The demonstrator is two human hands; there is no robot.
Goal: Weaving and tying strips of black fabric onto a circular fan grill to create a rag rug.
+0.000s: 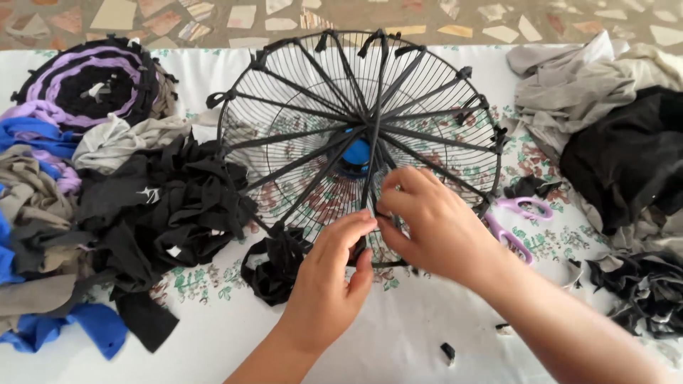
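Left hand [329, 281]: enters from bottom centre of frame, bare forearm angled up and slightly right, back of hand to camera. Fingers extended upward and bunched, fingertips [361, 219] pinched together near frame centre.

Right hand [432, 226]: enters from lower right corner, forearm running diagonally up-left. Knuckles up, fingers curled down and inward, tips meeting the left hand's fingertips. Both hands touch at centre.

From where I stand there are no packages, labels, signs or screens to be seen anywhere here; nothing on the cloth-covered surface or floor carries any print.
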